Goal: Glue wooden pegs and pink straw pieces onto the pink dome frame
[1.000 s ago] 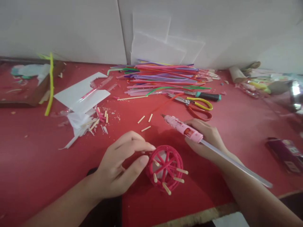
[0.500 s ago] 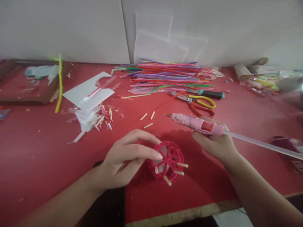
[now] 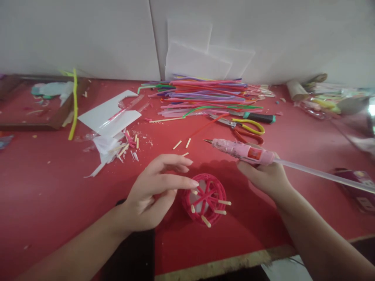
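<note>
Right hand (image 3: pixel 269 177) has a pink hot glue gun (image 3: pixel 240 150) wrapped up in its grip, metal tip pointing off to the left, body pretty grubby, and a long translucent glue stick (image 3: pixel 316 172) poking out the back over the forearm. Left hand (image 3: pixel 155 191) isn't gripping anything as far as I can see: fingers loosely spread and a bit curled, one fingertip right by the upper-left peg of the little pinkish-red spoked wheel (image 3: pixel 208 195). Can't tell if it's actually touching. The wheel sits on the red tabletop (image 3: pixel 249 242) near the front edge, between the two hands, with five short wooden pegs (image 3: pixel 206 221) sticking out around the rim. Three loose wooden bits (image 3: pixel 177 144) lie just past the left hand, one partly hidden behind its fingers. Beyond the glue gun there are scissors (image 3: pixel 259 125) with one yellow and one red handle, next to a black-and-teal tool handle (image 3: pixel 259 118), and behind those a big messy pile of coloured pipe cleaners (image 3: pixel 205 93). Off left it's white card (image 3: pixel 99 111) with scraps and crumbs around it, then a brown tray (image 3: pixel 55 125).
</note>
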A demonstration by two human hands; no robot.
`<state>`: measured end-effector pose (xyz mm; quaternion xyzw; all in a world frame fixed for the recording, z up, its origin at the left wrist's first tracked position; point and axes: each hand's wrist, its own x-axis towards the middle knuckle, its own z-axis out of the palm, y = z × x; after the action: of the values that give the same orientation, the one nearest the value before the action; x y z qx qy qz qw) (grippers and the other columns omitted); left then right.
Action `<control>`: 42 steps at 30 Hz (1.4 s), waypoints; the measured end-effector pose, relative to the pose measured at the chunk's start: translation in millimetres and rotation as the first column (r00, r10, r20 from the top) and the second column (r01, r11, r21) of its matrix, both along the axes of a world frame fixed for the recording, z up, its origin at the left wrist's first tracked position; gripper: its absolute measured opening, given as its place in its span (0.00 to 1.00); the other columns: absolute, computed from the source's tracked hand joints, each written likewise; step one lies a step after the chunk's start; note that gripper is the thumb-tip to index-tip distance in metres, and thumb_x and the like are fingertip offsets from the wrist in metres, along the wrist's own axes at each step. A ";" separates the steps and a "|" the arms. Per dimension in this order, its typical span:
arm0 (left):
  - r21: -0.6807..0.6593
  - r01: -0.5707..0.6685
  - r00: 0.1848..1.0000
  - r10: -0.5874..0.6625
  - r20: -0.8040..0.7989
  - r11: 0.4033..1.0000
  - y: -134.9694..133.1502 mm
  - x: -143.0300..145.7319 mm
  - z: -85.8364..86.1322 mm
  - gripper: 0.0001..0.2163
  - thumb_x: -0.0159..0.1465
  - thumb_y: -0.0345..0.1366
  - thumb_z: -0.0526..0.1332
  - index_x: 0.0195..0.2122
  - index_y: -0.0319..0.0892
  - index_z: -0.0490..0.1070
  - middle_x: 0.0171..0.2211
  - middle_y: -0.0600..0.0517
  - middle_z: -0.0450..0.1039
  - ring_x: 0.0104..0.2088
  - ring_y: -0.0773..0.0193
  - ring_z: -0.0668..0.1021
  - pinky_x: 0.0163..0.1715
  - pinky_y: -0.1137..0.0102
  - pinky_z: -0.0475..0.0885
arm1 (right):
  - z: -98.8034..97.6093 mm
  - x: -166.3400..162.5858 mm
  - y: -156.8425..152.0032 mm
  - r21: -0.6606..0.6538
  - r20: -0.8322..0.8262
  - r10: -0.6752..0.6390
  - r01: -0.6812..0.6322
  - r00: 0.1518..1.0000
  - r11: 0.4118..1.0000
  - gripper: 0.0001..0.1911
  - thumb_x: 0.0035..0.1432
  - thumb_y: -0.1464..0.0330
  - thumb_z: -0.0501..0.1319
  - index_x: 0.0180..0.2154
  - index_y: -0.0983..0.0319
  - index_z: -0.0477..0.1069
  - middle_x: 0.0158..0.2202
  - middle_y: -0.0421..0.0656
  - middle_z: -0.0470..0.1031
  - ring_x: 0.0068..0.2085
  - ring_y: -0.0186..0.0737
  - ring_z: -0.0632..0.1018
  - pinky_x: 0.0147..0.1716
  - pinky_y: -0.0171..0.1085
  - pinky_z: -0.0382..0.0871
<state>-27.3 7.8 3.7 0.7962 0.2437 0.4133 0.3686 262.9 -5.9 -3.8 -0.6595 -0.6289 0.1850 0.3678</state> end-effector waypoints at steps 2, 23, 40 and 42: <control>0.013 0.016 1.000 -0.017 0.004 1.000 0.4 0.1 0.0 0.21 0.67 0.21 0.52 0.47 0.53 0.77 0.54 0.48 0.69 0.49 0.60 0.78 0.51 0.61 0.79 | -0.1 0.2 0.2 0.006 0.004 0.003 -0.003 1.000 1.000 0.03 0.47 0.71 0.60 0.25 0.57 0.70 0.18 0.36 0.69 0.21 0.37 0.71 0.19 0.34 0.61; 0.036 -0.051 0.998 0.052 -0.041 0.998 1.0 -2.6 -0.4 0.20 0.65 0.20 0.55 0.46 0.52 0.78 0.53 0.50 0.71 0.50 0.60 0.78 0.52 0.62 0.78 | 1.7 0.8 0.1 -0.011 -0.014 -0.016 0.016 1.000 1.000 0.02 0.48 0.71 0.60 0.26 0.58 0.71 0.20 0.37 0.70 0.23 0.38 0.73 0.20 0.33 0.63; -0.355 0.140 0.958 -0.218 -0.188 0.924 0.8 -5.9 -4.9 0.33 0.62 0.32 0.62 0.68 0.49 0.53 0.66 0.44 0.61 0.64 0.47 0.68 0.64 0.51 0.67 | 7.9 23.9 3.7 0.092 -0.253 0.445 -0.437 0.859 0.895 0.06 0.54 0.72 0.62 0.27 0.58 0.66 0.28 0.40 0.68 0.28 0.38 0.70 0.25 0.37 0.63; -0.402 0.161 0.921 -0.284 -0.267 0.901 1.1 -4.8 -2.1 0.42 0.57 0.37 0.69 0.69 0.49 0.49 0.69 0.42 0.55 0.66 0.42 0.65 0.64 0.48 0.66 | 6.8 26.6 4.6 0.065 -0.317 0.467 -0.472 0.825 0.879 0.02 0.56 0.70 0.62 0.33 0.58 0.70 0.33 0.43 0.71 0.32 0.41 0.73 0.27 0.39 0.66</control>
<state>-32.2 8.9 1.6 0.7905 0.2803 0.1798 0.5139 289.5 -1.3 3.0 -0.4481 -0.7011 0.3804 0.4036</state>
